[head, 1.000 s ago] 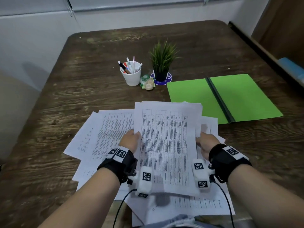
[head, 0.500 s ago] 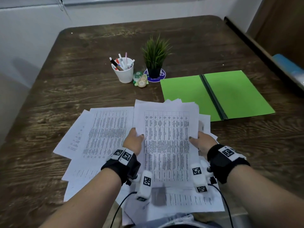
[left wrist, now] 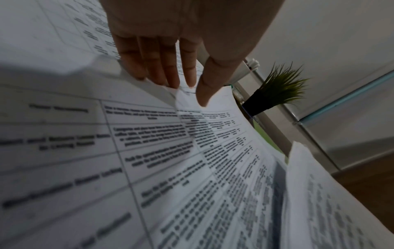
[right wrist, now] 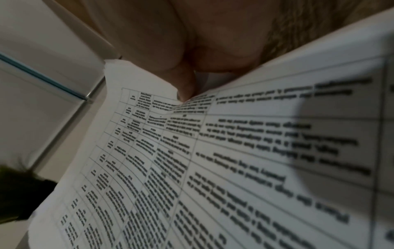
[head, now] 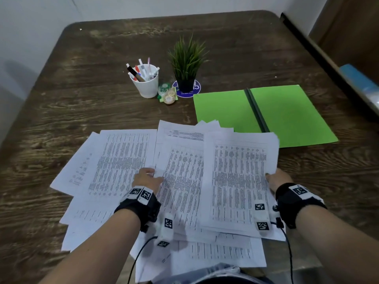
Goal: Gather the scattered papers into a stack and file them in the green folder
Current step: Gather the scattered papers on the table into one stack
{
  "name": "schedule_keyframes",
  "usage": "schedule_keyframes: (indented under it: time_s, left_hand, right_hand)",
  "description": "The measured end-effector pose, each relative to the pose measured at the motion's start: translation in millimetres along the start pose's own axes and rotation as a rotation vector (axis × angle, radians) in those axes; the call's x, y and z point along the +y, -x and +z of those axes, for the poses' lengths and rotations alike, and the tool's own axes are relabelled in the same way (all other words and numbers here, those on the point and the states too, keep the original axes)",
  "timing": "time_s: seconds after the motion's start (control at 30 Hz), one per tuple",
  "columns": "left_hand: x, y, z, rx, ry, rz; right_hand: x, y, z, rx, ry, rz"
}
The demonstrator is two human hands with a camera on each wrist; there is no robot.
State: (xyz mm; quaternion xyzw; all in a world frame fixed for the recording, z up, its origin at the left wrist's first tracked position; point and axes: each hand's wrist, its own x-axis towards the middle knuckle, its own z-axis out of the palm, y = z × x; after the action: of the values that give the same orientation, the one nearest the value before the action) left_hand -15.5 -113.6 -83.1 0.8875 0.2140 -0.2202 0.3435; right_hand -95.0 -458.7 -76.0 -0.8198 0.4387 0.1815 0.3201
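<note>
The right hand (head: 277, 181) is gripping a stack (head: 238, 181) by its edge; the left hand (head: 146, 179) is pinching a sheet (head: 180, 177).

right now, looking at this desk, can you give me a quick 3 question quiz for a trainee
1. True or false: the green folder lies open on the table.
2. Multiple choice: what does the right hand hold? A) a pen B) a bundle of papers by its right edge C) the folder's cover
3. Short answer: what stands between the white pen cup and the folder?

Key
1. True.
2. B. The left hand, fingers straight, pinches the edge of another sheet.
3. The small potted plant, with tape rolls beside the cup.
</note>
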Motion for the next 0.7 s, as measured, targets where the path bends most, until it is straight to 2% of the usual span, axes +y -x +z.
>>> schedule_keyframes:
  time_s: [0.27, 0.33, 0.43, 0.5, 0.63, 0.7]
  left_hand:
    - [7, 1, 16, -0.037, -0.262, 0.030]
    - [10, 0, 18, -0.077, -0.292, 0.061]
    - [13, 1, 21, -0.045, -0.297, 0.094]
    - [11, 3, 22, -0.024, -0.273, 0.120]
    - [9, 10, 24, 0.034, -0.037, 0.159]
    - [10, 11, 20, 0.061, 0.010, 0.185]
  right_hand:
    - [5, -12, -3, -0.046, 0.070, 0.055]
    - [5, -13, -3, -0.052, 0.081, 0.048]
    - [5, -13, -3, -0.046, 0.063, 0.048]
    - [4, -13, -2, -0.049, 0.063, 0.045]
    - [4, -16, -1, -0.052, 0.057, 0.053]
    - [3, -14, -1, -0.051, 0.064, 0.055]
